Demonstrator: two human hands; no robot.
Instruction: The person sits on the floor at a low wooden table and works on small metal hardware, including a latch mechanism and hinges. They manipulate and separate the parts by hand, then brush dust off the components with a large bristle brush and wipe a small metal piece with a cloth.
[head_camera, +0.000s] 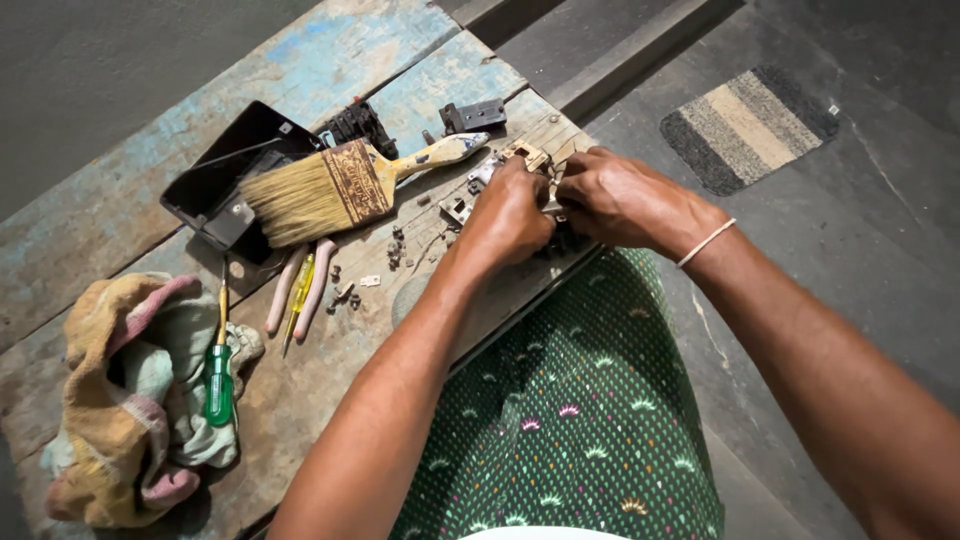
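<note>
Mid-disassembly, judging by loose screws (395, 250) on the bench (330, 50): left hand (508, 215) and right hand (612, 195) both closed on the small metal assembly (520, 155), still unfinished

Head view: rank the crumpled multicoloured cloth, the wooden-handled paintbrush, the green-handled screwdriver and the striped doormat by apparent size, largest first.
1. Crumpled multicoloured cloth
2. Wooden-handled paintbrush; striped doormat looks similar, and lies farther from the camera, so unranked
3. Green-handled screwdriver

Worn blue-painted plank bench (120, 215): paintbrush (330, 190), black tray (215, 180), rag (130, 400), green screwdriver (218, 375), pliers (300, 290), loose screws (395, 250).
</note>
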